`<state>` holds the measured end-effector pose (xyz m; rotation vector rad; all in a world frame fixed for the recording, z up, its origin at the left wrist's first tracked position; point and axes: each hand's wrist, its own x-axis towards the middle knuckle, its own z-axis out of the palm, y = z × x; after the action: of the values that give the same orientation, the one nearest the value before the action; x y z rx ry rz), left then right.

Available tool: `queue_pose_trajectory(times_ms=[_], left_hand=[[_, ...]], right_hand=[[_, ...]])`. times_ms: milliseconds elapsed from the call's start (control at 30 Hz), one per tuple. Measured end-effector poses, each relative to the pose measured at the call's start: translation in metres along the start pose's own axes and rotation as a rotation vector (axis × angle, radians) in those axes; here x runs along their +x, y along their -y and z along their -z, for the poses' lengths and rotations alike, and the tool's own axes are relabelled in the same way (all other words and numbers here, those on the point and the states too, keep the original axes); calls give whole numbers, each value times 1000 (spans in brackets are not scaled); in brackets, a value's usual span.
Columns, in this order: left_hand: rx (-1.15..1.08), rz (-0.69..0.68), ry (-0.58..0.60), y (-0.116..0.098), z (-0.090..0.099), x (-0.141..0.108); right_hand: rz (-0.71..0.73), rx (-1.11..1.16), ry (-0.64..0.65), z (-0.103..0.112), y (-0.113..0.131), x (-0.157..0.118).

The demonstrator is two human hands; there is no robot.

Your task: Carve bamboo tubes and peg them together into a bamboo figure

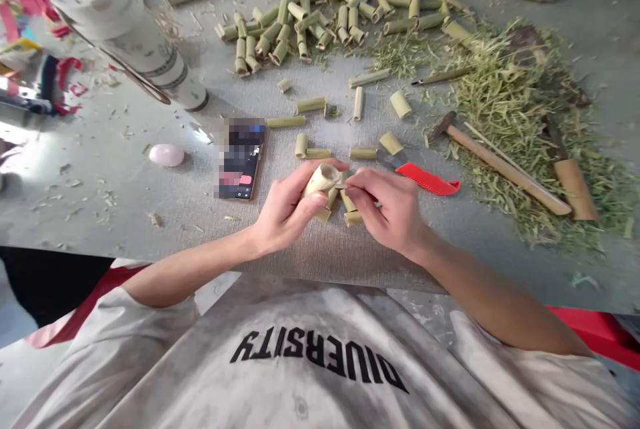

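Note:
My left hand (284,212) is closed round a short, thick bamboo tube (320,180), its open end tipped up toward me. Against the tube's right side, the fingers of my right hand (393,206) pinch a small, flat greyish piece (342,179), too small and partly covered for me to name. Under my hands lie short bamboo pieces (353,218). Just beyond them are more cut tubes (301,145) and a red-handled folding knife or saw (427,178), its blade partly hidden among the tubes.
A phone (242,166), a pink egg-shaped object (167,155) and a tall white bottle (135,36) stand or lie leftward. On the right are a hammer (507,166), a wooden-handled blade (575,189) and green shavings (530,102). Many bamboo tubes (280,42) are heaped behind.

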<state>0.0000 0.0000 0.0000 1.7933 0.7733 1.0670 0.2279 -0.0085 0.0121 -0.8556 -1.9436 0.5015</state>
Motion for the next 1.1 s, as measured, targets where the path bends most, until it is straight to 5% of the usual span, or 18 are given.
queue_pose_trajectory(times_ms=[267, 667, 1100], left_hand=[[162, -202, -64, -14, -3, -4], [83, -152, 38, -27, 2, 1], [202, -164, 8, -27, -1, -1]], right_hand=[[-41, 130, -35, -11, 18, -4], [113, -6, -20, -5, 7, -7], [-31, 168, -9, -18, 4, -9]])
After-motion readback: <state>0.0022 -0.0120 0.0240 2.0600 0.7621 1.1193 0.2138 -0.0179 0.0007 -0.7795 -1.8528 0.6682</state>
